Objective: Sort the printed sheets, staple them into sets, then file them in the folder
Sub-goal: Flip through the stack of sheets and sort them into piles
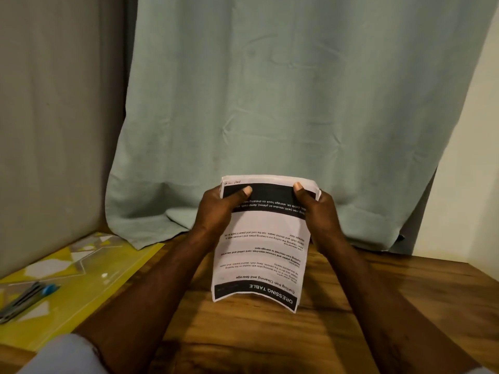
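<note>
Pinching sheets point(262, 255) at far end with left hand point(216, 209) and right hand point(321, 211), thumbs on top; probably squaring them against table point(270, 333) ahead of stapler point(27, 300) parked on folder point(108, 271)

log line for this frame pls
left hand: grips sheets | right hand: grips sheets | sheets: upright over table, print upside down | folder: yellow, at left, blue-tipped tool on it

In front of you hangs a pale green curtain point(297, 103), creased, its hem bunching on the far edge of a wooden table point(270, 341) with a strong brown grain. To your left stands a flat grey panel point(54, 130); to your right, a strip of cream wall point(467, 184). The light is warm and dim.
</note>
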